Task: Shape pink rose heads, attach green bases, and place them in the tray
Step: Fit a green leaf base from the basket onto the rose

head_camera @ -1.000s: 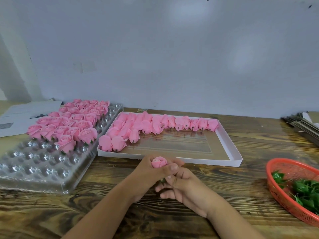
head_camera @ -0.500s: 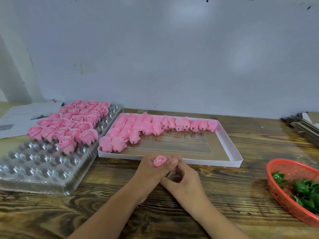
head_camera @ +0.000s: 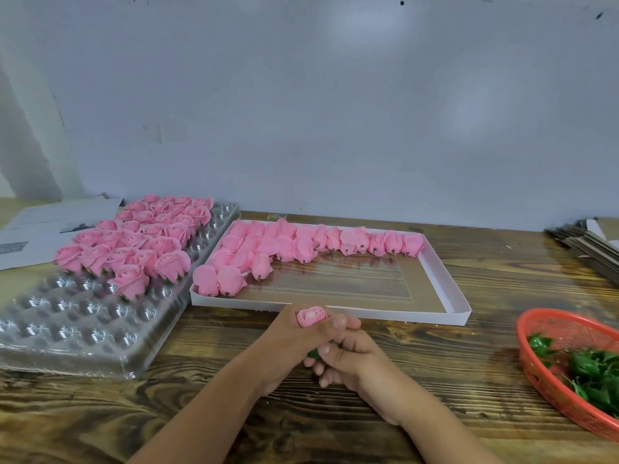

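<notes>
Two hands meet low in the centre of the frame: your left hand (head_camera: pixel 294 343) has its fingers (head_camera: pixel 338 322) curled round a pink rose head (head_camera: pixel 311 316), bloom facing up, while your right hand (head_camera: pixel 348 360) pinches a green base (head_camera: pixel 314 354) just beneath it. Behind them on the tabletop (head_camera: pixel 418 363) lies a white box (head_camera: pixel 459 306) with unshaped rose heads (head_camera: pixel 301 244) along its far and left sides. At the left, a clear plastic tray (head_camera: pixel 67 336) carries finished roses (head_camera: pixel 140 242) in its far cells. A red basket (head_camera: pixel 542 373) of green bases sits at lower right.
</notes>
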`<state>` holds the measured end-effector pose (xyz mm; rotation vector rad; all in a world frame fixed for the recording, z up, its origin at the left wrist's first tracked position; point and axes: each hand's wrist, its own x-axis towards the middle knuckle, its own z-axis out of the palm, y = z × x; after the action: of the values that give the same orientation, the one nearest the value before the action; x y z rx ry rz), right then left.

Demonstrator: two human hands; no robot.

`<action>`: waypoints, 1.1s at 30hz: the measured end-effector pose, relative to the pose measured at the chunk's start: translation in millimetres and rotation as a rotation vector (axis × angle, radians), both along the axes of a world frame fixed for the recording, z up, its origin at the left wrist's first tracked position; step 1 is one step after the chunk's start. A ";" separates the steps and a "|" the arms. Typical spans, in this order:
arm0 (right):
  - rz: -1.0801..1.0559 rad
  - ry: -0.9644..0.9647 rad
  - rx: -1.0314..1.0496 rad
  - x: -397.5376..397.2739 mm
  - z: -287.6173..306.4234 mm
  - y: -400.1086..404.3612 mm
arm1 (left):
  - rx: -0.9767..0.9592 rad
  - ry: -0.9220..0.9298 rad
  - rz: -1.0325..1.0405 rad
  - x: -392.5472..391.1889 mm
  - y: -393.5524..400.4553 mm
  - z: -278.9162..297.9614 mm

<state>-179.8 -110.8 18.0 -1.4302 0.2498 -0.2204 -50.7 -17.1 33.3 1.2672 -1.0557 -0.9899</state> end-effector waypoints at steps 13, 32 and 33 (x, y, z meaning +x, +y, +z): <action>-0.430 0.003 -0.403 12.1 -8.8 10.3 | -0.043 0.184 0.300 -7.6 -9.3 -6.2; -0.045 -0.046 -0.085 1.2 -1.5 1.5 | -0.016 0.096 0.061 0.3 -3.8 -2.4; -0.032 -0.047 -0.045 0.9 -1.5 1.2 | -0.016 0.098 0.056 0.5 -3.6 -2.4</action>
<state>-178.9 -109.6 16.5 -1.4643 0.2305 -0.2867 -50.2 -20.7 30.9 1.2168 -0.9458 -0.9890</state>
